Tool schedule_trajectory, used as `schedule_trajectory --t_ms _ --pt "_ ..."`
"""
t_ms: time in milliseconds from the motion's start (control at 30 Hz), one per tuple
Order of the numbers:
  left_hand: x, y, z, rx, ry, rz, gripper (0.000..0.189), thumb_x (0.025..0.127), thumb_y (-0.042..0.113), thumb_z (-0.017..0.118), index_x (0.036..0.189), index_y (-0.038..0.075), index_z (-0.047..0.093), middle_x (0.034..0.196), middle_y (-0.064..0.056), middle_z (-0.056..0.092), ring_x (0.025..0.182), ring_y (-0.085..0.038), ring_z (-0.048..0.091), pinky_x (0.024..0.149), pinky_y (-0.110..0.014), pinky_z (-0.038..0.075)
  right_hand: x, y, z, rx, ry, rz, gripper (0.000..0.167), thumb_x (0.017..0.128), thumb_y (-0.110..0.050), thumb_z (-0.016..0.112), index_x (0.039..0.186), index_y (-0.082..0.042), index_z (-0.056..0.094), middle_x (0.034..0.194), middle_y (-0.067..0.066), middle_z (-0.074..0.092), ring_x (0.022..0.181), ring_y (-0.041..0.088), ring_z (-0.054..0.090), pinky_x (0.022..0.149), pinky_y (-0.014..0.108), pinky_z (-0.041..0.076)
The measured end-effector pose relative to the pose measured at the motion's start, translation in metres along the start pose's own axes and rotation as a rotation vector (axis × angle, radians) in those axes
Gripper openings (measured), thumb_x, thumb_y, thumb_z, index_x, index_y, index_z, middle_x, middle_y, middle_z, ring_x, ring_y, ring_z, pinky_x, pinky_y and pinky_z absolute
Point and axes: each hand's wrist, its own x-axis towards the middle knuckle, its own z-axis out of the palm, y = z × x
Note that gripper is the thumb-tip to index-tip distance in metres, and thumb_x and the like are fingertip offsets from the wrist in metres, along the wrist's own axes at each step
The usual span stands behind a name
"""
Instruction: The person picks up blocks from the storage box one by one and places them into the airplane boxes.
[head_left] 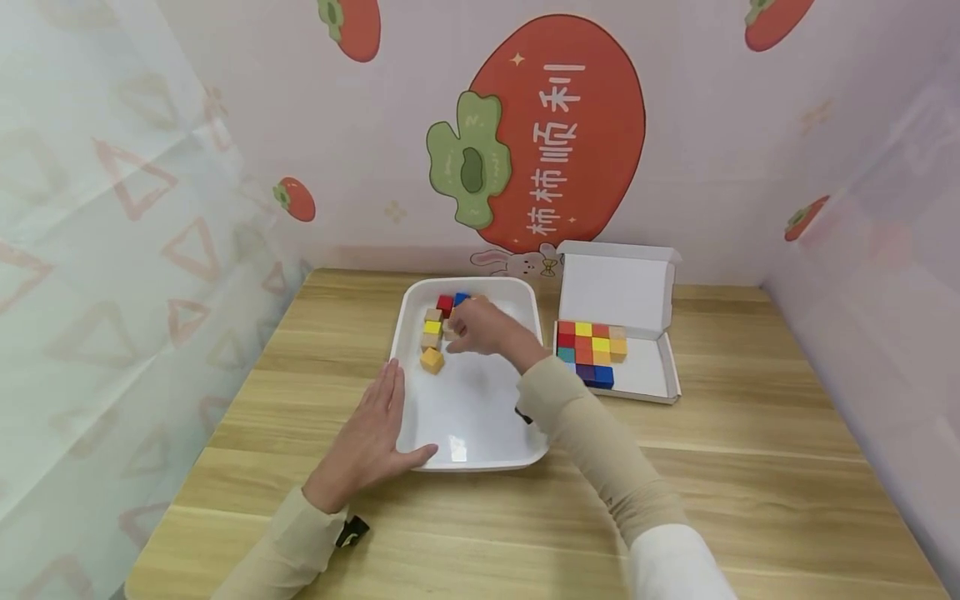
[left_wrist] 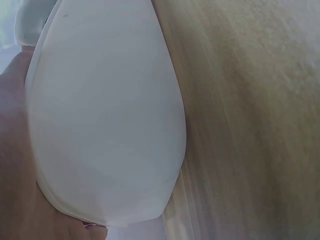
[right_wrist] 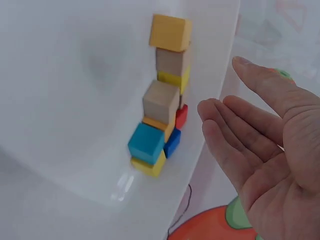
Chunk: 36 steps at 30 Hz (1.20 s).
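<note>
A white tray [head_left: 465, 417] lies on the table. My left hand [head_left: 371, 442] rests along its left rim, fingers straight and thumb stretched over the front rim; the left wrist view shows the tray's outer wall [left_wrist: 107, 110]. My right hand [head_left: 483, 327] hovers over wooden blocks at the tray's far end, partly hiding them. Its fingers are loosely bent with nothing between them. Below it are an orange-yellow block [right_wrist: 170, 32], a plain wood block [right_wrist: 161, 100] and a teal block [right_wrist: 146, 143]. A red block [head_left: 445, 305] and a blue block [head_left: 461, 298] sit at the back.
To the right of the tray stands a white cardboard box [head_left: 645, 367] with its lid [head_left: 617, 287] raised. Rows of coloured blocks [head_left: 584, 350] fill its left part, some hidden by the right arm. A printed cloth [head_left: 697, 167] hangs behind the wooden table [head_left: 750, 467].
</note>
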Motion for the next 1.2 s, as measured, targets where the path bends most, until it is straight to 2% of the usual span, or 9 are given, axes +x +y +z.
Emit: schedule_trajectory --t_ms 100,233,333,500,600,800,967,1200 --pt "0.000 0.000 0.001 0.001 0.008 0.000 0.126 0.087 0.076 0.061 0.167 -0.006 0.008 0.178 -0.021 0.000 0.166 -0.040 0.007 0.131 -0.058 0.024 0.008 -0.002 0.015 -0.011 -0.020 0.035 0.033 0.091 -0.022 0.085 0.119 -0.006 0.078 0.108 0.008 0.076 0.094 0.021 0.063 0.090 0.030 0.060" --pt "-0.001 0.000 0.001 0.003 0.017 0.010 0.126 0.088 0.075 0.062 0.167 -0.007 0.008 0.178 -0.022 0.001 0.166 -0.041 0.008 0.131 -0.058 0.025 0.016 -0.007 0.033 -0.037 -0.023 0.124 0.033 0.089 -0.028 0.087 0.117 -0.013 0.080 0.106 -0.001 0.076 0.092 0.016 0.065 0.093 0.028 0.061" --pt "-0.001 0.000 0.001 0.004 0.019 0.015 0.126 0.088 0.075 0.062 0.166 -0.007 0.007 0.178 -0.023 0.001 0.166 -0.041 0.007 0.131 -0.058 0.025 0.021 -0.011 0.044 -0.055 -0.014 0.170 0.029 0.087 -0.031 0.088 0.111 -0.015 0.082 0.096 -0.002 0.075 0.087 0.015 0.066 0.089 0.027 0.062" --pt "0.000 0.000 0.000 0.005 0.029 0.018 0.125 0.088 0.074 0.062 0.166 -0.007 0.009 0.178 -0.023 0.002 0.166 -0.041 0.008 0.131 -0.059 0.026 0.028 -0.014 0.056 -0.089 0.018 0.203 0.023 0.087 -0.031 0.088 0.102 -0.015 0.081 0.080 -0.001 0.070 0.080 0.014 0.064 0.079 0.021 0.059" --pt "0.000 0.000 0.001 0.006 0.032 0.020 0.124 0.088 0.074 0.062 0.166 -0.007 0.010 0.178 -0.023 0.003 0.166 -0.041 0.009 0.131 -0.058 0.026 0.029 -0.015 0.058 -0.099 0.027 0.207 0.023 0.088 -0.031 0.087 0.103 -0.015 0.081 0.080 -0.002 0.069 0.081 0.014 0.064 0.081 0.021 0.059" --pt "0.000 0.000 0.000 0.013 0.032 0.026 0.125 0.088 0.074 0.063 0.166 -0.008 0.009 0.177 -0.024 0.003 0.166 -0.042 0.009 0.131 -0.058 0.026 0.020 -0.018 0.045 -0.092 -0.009 0.207 0.025 0.089 -0.029 0.086 0.107 -0.014 0.079 0.089 -0.002 0.071 0.085 0.015 0.065 0.088 0.027 0.062" --pt "0.000 0.001 -0.002 0.016 0.040 0.036 0.124 0.089 0.073 0.063 0.166 -0.009 0.010 0.177 -0.025 0.005 0.166 -0.042 0.010 0.131 -0.058 0.027 0.009 -0.018 0.022 -0.091 -0.034 0.140 0.026 0.090 -0.024 0.086 0.112 -0.011 0.080 0.099 0.000 0.075 0.090 0.019 0.065 0.089 0.030 0.061" --pt "-0.001 0.001 0.000 0.007 0.030 0.020 0.125 0.089 0.075 0.062 0.166 -0.007 0.008 0.178 -0.024 0.003 0.166 -0.042 0.008 0.131 -0.058 0.025 -0.014 -0.014 -0.003 -0.063 -0.058 0.054 0.023 0.091 -0.022 0.085 0.113 -0.013 0.082 0.100 -0.001 0.077 0.092 0.019 0.066 0.088 0.027 0.062"
